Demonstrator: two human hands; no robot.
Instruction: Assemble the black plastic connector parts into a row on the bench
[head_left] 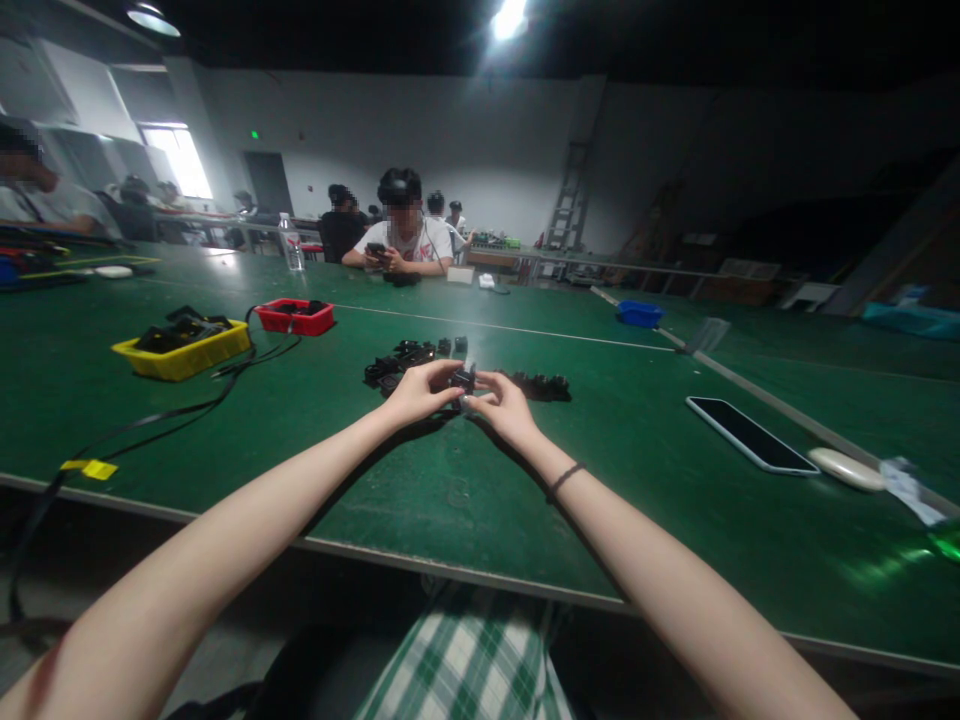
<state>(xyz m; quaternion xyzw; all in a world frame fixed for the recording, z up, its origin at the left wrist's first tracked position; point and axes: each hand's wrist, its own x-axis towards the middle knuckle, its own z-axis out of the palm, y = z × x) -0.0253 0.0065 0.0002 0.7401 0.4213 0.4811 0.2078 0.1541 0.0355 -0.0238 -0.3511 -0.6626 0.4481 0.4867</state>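
Observation:
A small black part point(463, 379) is held between both hands, just above the green table point(450, 490). My left hand point(421, 391) pinches it from the left, thumb and fingers closed on it. From the right, my right hand point(506, 405) grips the same part with its fingertips. The part's exact kind is too small to make out. Behind my left hand lies a pile of black parts point(397, 360). A row of similar black pieces point(544, 386) sits just beyond my right hand.
On the left stand a yellow bin point(184, 360) and a red bin point(296, 318) with black parts, beside black cables point(202, 405). At right lie a phone point(750, 435), a pale oval object point(847, 468) and a blue bin point(639, 314). A person point(405, 235) sits opposite.

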